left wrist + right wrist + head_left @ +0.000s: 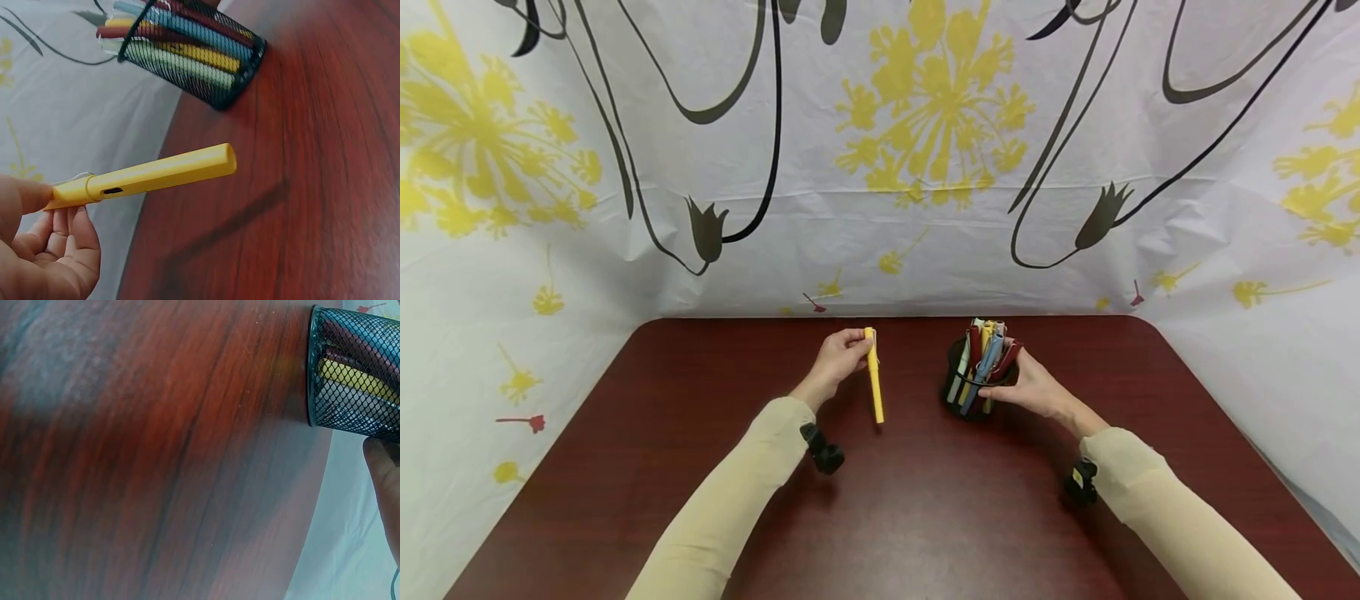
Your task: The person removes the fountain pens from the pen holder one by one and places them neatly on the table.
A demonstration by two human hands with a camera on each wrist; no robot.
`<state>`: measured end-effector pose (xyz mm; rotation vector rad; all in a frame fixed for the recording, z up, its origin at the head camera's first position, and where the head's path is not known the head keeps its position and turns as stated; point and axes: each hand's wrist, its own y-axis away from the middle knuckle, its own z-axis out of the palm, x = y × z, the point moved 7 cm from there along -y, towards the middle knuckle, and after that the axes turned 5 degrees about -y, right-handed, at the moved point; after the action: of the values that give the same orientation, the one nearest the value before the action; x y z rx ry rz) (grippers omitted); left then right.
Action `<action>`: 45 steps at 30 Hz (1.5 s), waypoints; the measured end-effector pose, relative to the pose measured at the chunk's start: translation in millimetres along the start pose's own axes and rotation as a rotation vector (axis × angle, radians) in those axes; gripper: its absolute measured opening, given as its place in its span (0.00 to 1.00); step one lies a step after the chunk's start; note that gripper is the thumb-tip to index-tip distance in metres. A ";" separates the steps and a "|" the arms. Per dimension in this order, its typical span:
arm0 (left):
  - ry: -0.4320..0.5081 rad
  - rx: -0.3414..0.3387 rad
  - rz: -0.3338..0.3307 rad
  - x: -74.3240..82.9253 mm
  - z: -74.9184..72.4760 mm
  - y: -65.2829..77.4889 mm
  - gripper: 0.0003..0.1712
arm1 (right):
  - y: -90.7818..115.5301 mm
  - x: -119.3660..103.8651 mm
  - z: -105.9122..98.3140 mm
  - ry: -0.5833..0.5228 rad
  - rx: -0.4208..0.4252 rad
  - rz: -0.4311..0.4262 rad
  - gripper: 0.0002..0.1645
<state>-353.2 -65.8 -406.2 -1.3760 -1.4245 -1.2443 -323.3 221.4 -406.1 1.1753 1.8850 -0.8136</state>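
Note:
My left hand pinches a yellow pen by its clip end, and the pen hangs almost straight down. In the left wrist view, thumb and fingertips grip the capped end of that pen, with its shadow falling on the table. To the right stands a black mesh pen cup, packed with several pens in blue, dark red, yellow and pale green. My right hand holds this cup from its right side, thumb in front, the other fingers partly hidden behind it. The right wrist view shows part of that hand against the mesh.
The dark red-brown wooden table has its far edge just beyond the hands. Behind it hangs a white cloth printed with yellow flowers and grey stems. A small black camera is strapped at each wrist.

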 end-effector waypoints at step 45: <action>-0.442 0.063 -0.054 -42.3 -16.1 -3.4 0.14 | 0.3 1.7 0.1 0.015 0.008 -0.005 0.49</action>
<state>-353.5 -90.7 -444.1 -1.6450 -1.7914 -0.9517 -323.5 222.2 -407.7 1.1848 1.8992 -0.8178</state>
